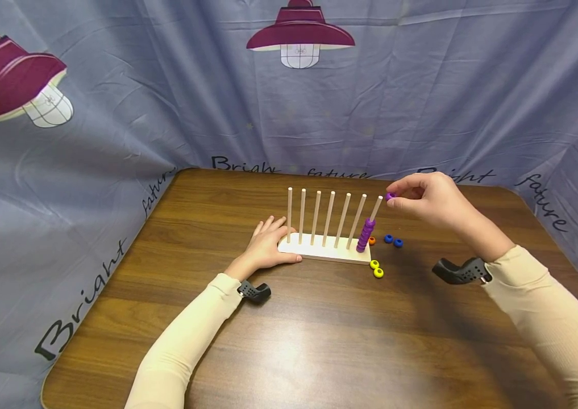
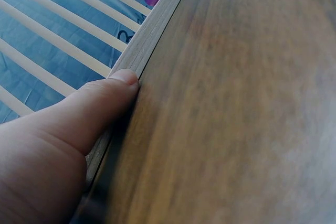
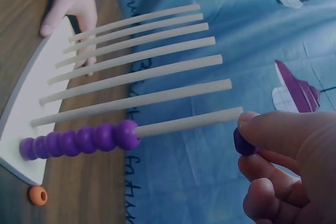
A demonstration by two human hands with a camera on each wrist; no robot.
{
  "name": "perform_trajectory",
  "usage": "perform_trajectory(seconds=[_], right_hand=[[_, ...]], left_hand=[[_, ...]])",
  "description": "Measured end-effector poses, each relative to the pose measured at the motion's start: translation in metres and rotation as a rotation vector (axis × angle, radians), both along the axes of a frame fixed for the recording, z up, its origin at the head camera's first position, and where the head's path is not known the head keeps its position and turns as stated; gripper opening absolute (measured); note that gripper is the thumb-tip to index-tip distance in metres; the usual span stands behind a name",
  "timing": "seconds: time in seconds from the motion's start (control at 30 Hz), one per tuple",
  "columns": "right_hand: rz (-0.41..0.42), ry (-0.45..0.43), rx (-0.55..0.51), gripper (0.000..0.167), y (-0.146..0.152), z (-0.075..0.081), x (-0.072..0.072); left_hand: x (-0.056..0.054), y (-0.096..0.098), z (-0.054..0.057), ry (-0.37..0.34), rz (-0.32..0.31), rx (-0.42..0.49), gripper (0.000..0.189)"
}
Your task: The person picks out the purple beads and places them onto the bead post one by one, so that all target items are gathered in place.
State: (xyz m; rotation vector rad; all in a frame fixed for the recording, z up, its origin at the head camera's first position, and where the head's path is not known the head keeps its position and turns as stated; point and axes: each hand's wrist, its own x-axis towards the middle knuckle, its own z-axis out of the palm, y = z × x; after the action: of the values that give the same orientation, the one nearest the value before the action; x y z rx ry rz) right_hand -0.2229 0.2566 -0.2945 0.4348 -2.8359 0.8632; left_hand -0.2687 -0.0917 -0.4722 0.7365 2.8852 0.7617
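Observation:
A white wooden base (image 1: 329,248) carries a row of several upright pegs; the rightmost peg (image 3: 194,121) bears a stack of purple beads (image 3: 84,139). My left hand (image 1: 266,245) holds the base by its left end, the thumb along the front edge and the other fingers behind. In the left wrist view, that thumb (image 2: 89,106) presses on the base's side. My right hand (image 1: 429,196) pinches one purple bead (image 3: 243,142) between thumb and fingers. This bead is just right of the rightmost peg's tip, apart from it.
Two yellow beads (image 1: 378,272) lie off the base's front right corner. An orange bead (image 1: 372,241) is close to its right end, and two blue beads (image 1: 389,238) lie further right. The brown wooden table (image 1: 309,329) has a printed curtain (image 1: 370,113) behind it.

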Motion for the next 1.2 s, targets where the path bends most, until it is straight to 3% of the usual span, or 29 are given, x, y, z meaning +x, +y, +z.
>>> perform_trajectory(seconds=[0.47,1.2], right_hand=[[0.026,0.006,0.018,0.019,-0.013,0.013,-0.003],[0.043,-0.033,0.025,0.02,-0.017,0.01,-0.004]], left_hand=[[-0.001,0.0,-0.001,0.011,-0.003,-0.009,0.073],[0.0,0.0,0.0,0.002,-0.002,0.001,0.072]])
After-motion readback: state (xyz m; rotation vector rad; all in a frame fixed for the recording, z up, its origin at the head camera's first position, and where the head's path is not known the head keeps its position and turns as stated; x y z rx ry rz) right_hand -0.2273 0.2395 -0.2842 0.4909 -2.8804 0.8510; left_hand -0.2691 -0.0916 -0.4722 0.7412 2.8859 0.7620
